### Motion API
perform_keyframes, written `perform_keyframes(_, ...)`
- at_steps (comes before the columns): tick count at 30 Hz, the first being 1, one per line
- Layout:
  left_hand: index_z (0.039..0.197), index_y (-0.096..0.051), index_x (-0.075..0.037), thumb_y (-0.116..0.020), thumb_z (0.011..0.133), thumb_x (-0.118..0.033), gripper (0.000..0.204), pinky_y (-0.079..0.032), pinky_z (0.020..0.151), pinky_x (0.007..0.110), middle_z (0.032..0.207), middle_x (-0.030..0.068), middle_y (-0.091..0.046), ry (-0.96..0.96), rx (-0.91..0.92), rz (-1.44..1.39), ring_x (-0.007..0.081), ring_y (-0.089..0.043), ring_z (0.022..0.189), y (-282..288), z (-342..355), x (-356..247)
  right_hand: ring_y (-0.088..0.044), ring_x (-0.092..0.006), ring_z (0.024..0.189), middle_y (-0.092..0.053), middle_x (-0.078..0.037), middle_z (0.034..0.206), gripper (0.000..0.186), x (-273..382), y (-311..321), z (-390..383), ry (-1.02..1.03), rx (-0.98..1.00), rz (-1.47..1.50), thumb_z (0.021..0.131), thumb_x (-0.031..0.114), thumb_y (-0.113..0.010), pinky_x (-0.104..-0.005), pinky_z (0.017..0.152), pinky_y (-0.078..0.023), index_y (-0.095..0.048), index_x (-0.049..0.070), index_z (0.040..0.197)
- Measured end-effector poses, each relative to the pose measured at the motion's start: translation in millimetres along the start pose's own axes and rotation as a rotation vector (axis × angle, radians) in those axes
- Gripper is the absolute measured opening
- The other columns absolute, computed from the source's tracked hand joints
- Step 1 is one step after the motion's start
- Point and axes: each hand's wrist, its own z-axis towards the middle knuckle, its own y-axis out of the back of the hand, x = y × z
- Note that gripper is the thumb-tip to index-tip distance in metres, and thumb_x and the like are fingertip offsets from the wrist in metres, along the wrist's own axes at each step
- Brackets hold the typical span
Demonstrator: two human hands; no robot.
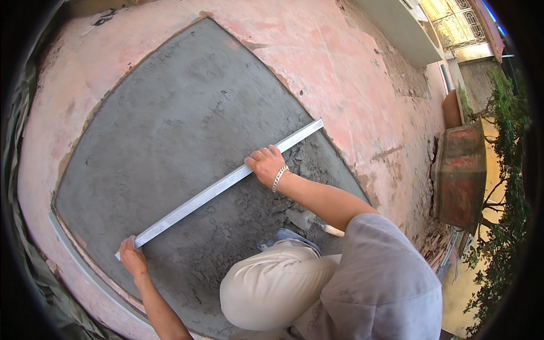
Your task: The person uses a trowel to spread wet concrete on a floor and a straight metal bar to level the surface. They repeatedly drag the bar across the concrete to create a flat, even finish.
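A long aluminium straightedge (192, 201) lies diagonally across a patch of wet grey cement (175, 96). My left hand (134, 259) grips it close to its lower-left end. My right hand (266, 166), with a metal chain bracelet on the wrist, holds it right of its middle, fingers curled over the bar. The cement behind the bar looks fairly smooth; on my side it is rougher and lumpy. A trowel (300, 219) with a pale handle rests on that rough part, beside my bent knee (272, 283) in cream trousers, partly over a blue thing (286, 235).
Pink, worn concrete paving (340, 85) surrounds the patch. At the right stand a weathered planter (459, 175) and a leafy plant (501, 232). A wall with a metal grille (453, 25) is at the upper right. Dark crumpled sheeting (28, 215) runs along the left.
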Motion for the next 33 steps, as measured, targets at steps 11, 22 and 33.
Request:
perform_keyframes(11, 0.112, -0.07, -0.004, -0.071, 0.07, 0.007, 0.043, -0.048, 0.097, 0.044, 0.114, 0.0149, -0.066, -0.125, -0.02, 0.021, 0.036, -0.06, 0.11, 10.4, 3.1, -19.4, -0.06, -0.0256, 0.113, -0.066, -0.005, 0.11, 0.029, -5.3, -10.0, -34.7, -0.051, -0.012, -0.006, 0.09, 0.013, -0.054, -0.0559, 0.105, -0.036, -0.067, 0.016, 0.116)
perform_keyframes(22, 0.112, -0.07, -0.007, -0.069, 0.072, 0.005, 0.042, -0.045, 0.099, 0.046, 0.114, 0.0108, -0.066, -0.199, 0.065, 0.025, 0.0328, -0.058, 0.115, 16.0, 17.0, -53.5, -0.06, -0.0249, 0.109, -0.064, -0.004, 0.109, 0.029, -23.7, -16.2, -93.3, -0.111, 0.07, -0.023, 0.089, 0.013, -0.055, -0.0522, 0.097, -0.041, -0.065, 0.017, 0.116)
perform_keyframes(33, 0.111, -0.069, -0.009, -0.07, 0.074, 0.002, 0.039, -0.045, 0.099, 0.052, 0.116, 0.0102, -0.066, -0.118, 0.059, 0.05, 0.0321, -0.06, 0.115, 38.3, -29.5, -25.1, -0.06, -0.0266, 0.11, -0.064, -0.006, 0.111, 0.029, 2.6, 35.8, -84.8, 0.012, 0.093, 0.029, 0.089, 0.012, -0.057, -0.0519, 0.1, -0.04, -0.068, 0.018, 0.115)
